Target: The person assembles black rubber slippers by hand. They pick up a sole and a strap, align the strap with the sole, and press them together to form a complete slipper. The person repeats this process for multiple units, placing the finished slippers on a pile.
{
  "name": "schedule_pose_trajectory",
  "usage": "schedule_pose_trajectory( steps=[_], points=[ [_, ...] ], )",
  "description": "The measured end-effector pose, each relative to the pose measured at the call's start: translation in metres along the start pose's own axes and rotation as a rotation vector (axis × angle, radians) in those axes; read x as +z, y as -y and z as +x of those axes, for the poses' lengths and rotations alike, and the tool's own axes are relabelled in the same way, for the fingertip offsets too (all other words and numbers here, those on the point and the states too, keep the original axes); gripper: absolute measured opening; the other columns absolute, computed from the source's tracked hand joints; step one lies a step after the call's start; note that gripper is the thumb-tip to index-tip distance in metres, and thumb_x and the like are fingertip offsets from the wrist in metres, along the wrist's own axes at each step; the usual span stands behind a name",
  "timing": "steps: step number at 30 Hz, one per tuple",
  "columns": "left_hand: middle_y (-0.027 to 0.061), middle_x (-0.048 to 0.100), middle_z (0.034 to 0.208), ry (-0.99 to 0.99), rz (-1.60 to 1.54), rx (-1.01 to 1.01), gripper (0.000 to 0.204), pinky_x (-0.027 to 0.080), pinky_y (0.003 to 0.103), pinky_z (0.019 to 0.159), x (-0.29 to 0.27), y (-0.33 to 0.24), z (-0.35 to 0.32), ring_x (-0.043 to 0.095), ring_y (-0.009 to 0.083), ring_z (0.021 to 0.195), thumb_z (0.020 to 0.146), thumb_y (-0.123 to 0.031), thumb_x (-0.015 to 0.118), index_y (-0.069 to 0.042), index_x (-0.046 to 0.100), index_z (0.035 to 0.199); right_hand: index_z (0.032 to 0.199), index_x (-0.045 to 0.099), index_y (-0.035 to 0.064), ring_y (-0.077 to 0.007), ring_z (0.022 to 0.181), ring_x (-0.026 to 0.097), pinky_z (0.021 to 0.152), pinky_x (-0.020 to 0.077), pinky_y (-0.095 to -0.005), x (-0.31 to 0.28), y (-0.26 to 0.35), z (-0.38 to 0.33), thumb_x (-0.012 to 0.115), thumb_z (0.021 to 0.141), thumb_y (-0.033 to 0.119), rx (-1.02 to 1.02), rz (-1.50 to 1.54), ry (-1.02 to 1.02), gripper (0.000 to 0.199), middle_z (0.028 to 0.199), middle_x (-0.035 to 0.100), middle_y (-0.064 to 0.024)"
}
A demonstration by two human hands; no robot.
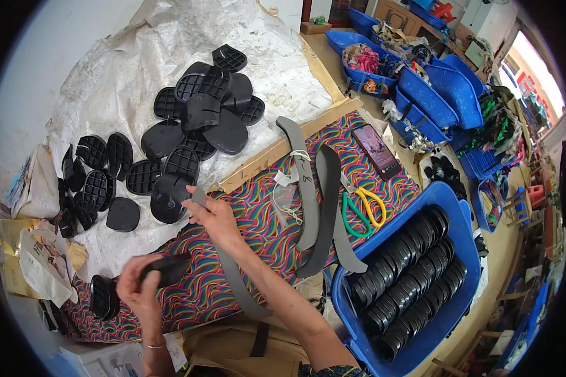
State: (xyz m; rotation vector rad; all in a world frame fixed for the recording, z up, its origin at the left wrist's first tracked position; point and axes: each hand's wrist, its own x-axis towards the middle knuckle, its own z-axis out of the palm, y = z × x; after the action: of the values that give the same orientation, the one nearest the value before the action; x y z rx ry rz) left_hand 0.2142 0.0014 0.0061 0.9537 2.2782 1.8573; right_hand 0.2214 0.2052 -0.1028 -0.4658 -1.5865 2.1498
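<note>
My left hand (139, 284) is closed around a black moulded heel piece (173, 269), slightly blurred, above the patterned cloth (198, 295). My right hand (212, 220) pinches the upper end of a long curved grey strip (231, 271), which hangs down past my forearm toward the table's near edge. Just beyond the right fingers lies a heap of black heel pieces (226, 132), some showing a gridded underside and others a smooth face. A small stack of them (102, 296) stands left of my left hand. Further right, a grey strip (299, 182) and a black strip (326, 207) lie side by side.
Scissors (377, 204) with green and yellow handles and a phone (376, 151) lie on the cloth. A blue tub (456, 195) at right holds rows of black pieces. White sheeting (126, 69) covers the far side; a paper bag (19, 257) stands left. More blue tubs (427, 97) stand behind.
</note>
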Motion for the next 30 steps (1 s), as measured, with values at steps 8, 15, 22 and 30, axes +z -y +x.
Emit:
schedule_pose_trajectory(
  steps=[8, 15, 22, 30],
  points=[
    [0.0112, 0.067, 0.106, 0.526, 0.398, 0.415, 0.029, 0.051, 0.045, 0.090, 0.033, 0.012, -0.063, 0.062, 0.0332, 0.102, 0.070, 0.002, 0.077, -0.005, 0.069, 0.097, 0.109, 0.073, 0.0005, -0.0122, 0.078, 0.068, 0.073, 0.0534, -0.0250, -0.004, 0.009, -0.007, 0.059, 0.099, 0.024, -0.062, 0.273, 0.047, 0.029, 0.101, 0.073, -0.0109],
    [0.0111, 0.063, 0.112, 0.654, 0.354, 0.220, 0.033, 0.049, 0.046, 0.092, 0.030, 0.005, -0.071, 0.059, 0.0345, 0.107, 0.071, -0.004, 0.080, -0.004, 0.069, 0.102, 0.114, 0.066, -0.0009, -0.0102, 0.061, 0.063, 0.056, 0.0488, -0.0235, -0.026, 0.074, -0.082, 0.052, 0.102, 0.024, 0.077, 0.257, 0.056, 0.031, 0.074, 0.066, -0.0066],
    [0.0159, 0.062, 0.123, 0.287, 0.287, 0.185, 0.043, 0.044, 0.047, 0.101, -0.005, 0.021, -0.057, 0.055, 0.0372, 0.119, 0.072, -0.004, 0.080, 0.000, 0.065, 0.112, 0.107, 0.058, -0.0060, -0.0207, 0.055, 0.058, 0.053, 0.0482, -0.0294, -0.025, 0.171, -0.185, 0.045, 0.094, 0.009, 0.056, 0.221, -0.262, 0.024, 0.067, 0.060, -0.0150],
    [0.0150, 0.044, 0.141, 0.223, 0.443, -0.022, 0.052, 0.034, 0.047, 0.110, -0.005, 0.058, -0.041, 0.034, 0.0370, 0.138, 0.068, -0.008, 0.085, -0.003, 0.062, 0.114, 0.102, 0.061, -0.0071, -0.0107, 0.062, 0.063, 0.056, 0.0502, -0.0270, -0.021, 0.089, -0.163, 0.053, 0.098, 0.003, 0.163, -0.400, -0.136, 0.014, 0.071, 0.066, -0.0084]
  ],
)
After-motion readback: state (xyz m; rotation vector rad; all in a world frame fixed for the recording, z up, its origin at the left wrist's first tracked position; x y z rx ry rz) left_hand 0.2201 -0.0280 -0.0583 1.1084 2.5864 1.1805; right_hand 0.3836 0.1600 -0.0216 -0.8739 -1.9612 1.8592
